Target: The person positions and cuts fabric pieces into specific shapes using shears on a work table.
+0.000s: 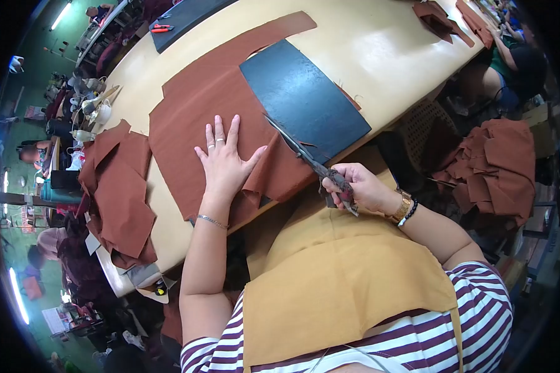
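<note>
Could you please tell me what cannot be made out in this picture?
In the head view:
Scissors: grips partly covered by the right hand.
Left hand: palm hidden, facing the brown cloth.
Dark board: whatever lies beneath, covered by it.
White sheet, lower left: any writing too small.

I could pass over the bare table (pixel 379 68) between the dark board (pixel 305 93) and the scraps (pixel 437 20) at its right end. By the near edge, the scissors (pixel 310 158) in the right hand (pixel 366 188) block me; the left hand (pixel 223 163), spread on brown cloth (pixel 186 133), obstructs too; a fabric pile (pixel 121 196) crowds the left end.
</note>
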Tool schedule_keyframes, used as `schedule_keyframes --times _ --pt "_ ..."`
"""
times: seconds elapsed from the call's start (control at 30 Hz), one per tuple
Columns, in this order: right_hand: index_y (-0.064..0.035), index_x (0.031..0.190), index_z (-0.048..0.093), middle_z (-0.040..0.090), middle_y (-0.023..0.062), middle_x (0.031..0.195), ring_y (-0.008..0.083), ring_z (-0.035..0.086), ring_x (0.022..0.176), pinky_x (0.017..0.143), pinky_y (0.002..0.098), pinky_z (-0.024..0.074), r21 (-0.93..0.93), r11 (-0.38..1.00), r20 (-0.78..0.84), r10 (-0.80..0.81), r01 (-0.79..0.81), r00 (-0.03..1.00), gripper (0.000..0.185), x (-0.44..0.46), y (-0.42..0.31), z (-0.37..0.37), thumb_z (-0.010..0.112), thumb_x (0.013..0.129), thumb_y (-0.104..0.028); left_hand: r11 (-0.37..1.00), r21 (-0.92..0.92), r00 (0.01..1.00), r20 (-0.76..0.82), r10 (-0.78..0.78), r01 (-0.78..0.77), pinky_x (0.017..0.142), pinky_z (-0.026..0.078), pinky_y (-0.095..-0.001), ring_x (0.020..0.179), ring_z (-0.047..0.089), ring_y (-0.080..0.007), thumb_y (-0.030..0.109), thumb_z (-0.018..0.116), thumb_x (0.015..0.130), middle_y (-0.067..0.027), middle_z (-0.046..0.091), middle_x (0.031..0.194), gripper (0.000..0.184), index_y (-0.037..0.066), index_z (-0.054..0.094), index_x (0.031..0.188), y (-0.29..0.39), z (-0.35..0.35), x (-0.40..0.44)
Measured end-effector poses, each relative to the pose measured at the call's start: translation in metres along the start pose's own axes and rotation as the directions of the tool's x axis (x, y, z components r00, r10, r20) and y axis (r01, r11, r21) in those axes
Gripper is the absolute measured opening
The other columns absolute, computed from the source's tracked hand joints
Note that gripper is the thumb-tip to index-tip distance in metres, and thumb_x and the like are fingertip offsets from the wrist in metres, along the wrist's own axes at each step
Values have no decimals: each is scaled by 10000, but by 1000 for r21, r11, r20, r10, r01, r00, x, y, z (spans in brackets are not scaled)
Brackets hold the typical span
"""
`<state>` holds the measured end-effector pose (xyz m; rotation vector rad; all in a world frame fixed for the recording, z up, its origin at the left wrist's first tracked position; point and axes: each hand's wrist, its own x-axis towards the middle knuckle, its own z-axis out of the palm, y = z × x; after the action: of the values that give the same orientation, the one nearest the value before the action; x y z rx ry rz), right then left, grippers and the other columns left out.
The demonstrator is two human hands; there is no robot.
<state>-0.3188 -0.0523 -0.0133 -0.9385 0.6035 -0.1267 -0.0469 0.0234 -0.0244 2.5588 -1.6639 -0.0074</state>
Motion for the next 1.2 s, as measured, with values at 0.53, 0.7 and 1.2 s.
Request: schedule_keyframes --times 0.53,0.7,1.2 --pt "-72 851 575 576 0 644 70 543 558 526 219 436 -15 998 -19 -61 60 998 293 3 8 2 637 897 -355 999 -34 1000 17 -8 9 1026 138 -712 1420 109 -392 686 549 771 -175 135 1545 890 212 275 1473 25 -6 -16" --pt "-79 860 574 580 0 644 70 546 555 521 217 431 -8 999 -70 -40 39 997 264 7 -2 7 639 901 -331 998 -53 999 26 21 -20 1019 139 -718 1417 112 -400 693 547 767 -179 136 1543 897 206 280 1471 34 -8 -24" --pt "-96 825 550 585 4 665 77 552 565 540 220 446 -2 1000 -104 -31 31 994 299 8 -1 7 627 901 -374 997 -50 998 34 -59 60 1028 124 -709 1420 97 -399 639 537 821 -198 148 1536 816 202 296 1466 18 -13 -18"
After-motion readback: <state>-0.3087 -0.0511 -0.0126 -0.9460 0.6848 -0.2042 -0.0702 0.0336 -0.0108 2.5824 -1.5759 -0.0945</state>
